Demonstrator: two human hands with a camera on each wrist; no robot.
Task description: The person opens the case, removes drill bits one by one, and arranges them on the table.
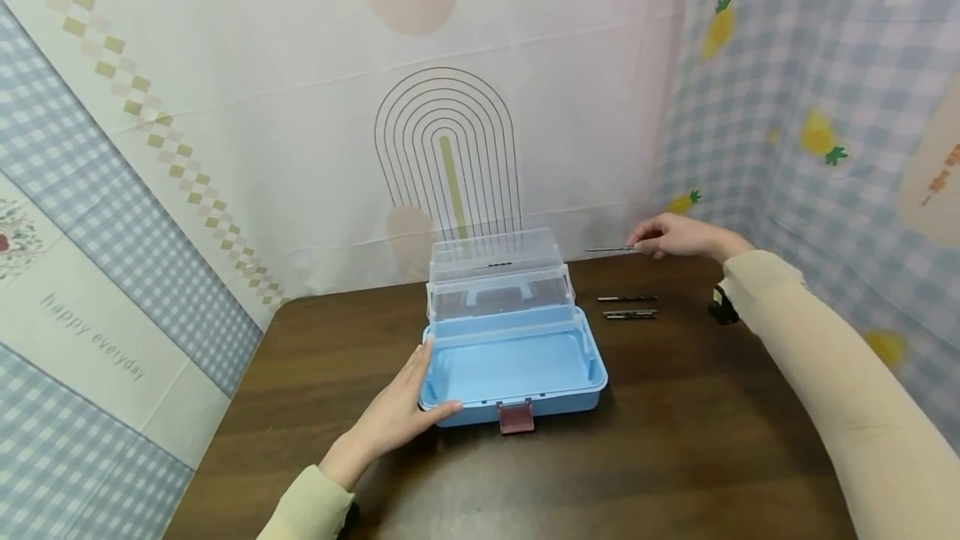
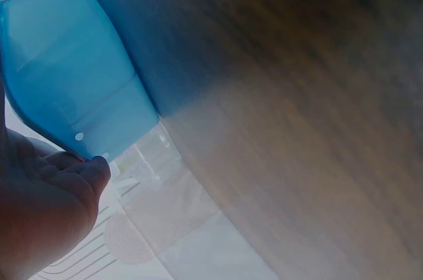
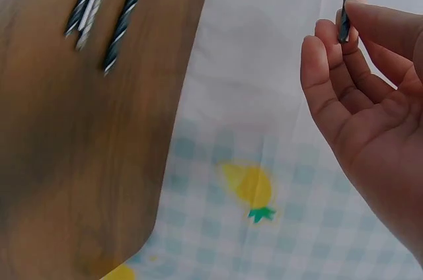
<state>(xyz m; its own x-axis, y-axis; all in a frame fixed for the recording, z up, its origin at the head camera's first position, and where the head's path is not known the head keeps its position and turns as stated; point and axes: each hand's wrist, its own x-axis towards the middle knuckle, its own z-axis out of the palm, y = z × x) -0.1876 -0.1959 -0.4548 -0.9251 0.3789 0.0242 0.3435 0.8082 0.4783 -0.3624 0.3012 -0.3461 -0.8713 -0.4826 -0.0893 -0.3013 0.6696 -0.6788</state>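
Between thumb and fingertips, my right hand (image 1: 678,237) pinches a dark spiral drill bit (image 3: 346,2) by its fluted end, above the table's far right edge. Its thin shank points left in the head view. A light blue toolbox (image 1: 555,402) stands unfolded, its clear trays raised at the back. My left hand (image 1: 399,408) rests at the toolbox's front left corner, fingers extended along the left side and thumb on the front rim. One small dark drill bit (image 1: 498,264) shows in the upper clear tray (image 1: 450,272). The bottom compartment is bare.
Right of the toolbox, a single drill bit (image 1: 627,298) lies on the brown table (image 1: 675,440), with a close pair of drill bits (image 1: 630,315) nearer me. A maroon latch (image 1: 516,417) hangs at the toolbox's front. Printed curtains (image 1: 592,107) hang behind the table.
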